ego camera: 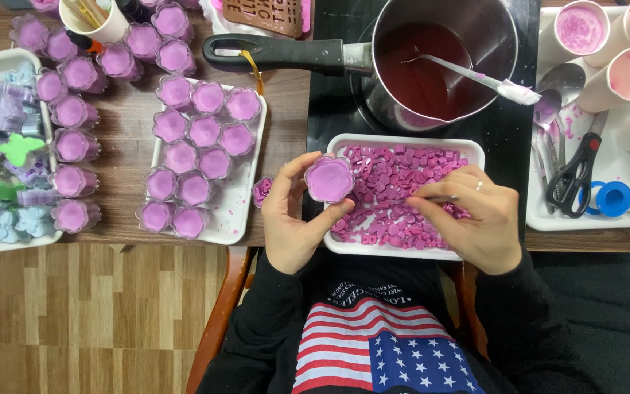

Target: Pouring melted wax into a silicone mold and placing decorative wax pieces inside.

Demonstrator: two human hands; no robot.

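Gripping scalloped purple wax cup [329, 179], left hand [293, 219]

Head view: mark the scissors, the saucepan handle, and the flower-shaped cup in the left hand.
scissors [572, 177], head view, on the black handle loops.
saucepan handle [278, 53], head view, mid-length of the black grip.
flower-shaped cup [329, 179], head view, centre of its purple fill.
left hand [293, 226], head view, back of the hand.

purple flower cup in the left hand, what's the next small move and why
Probably lift one small pink piece from the white tray with the thin tool in the right hand and set it on the purple flower cup. The left hand holds the cup over the tray's edge, its top bare, and the tool tip rests among the pieces.
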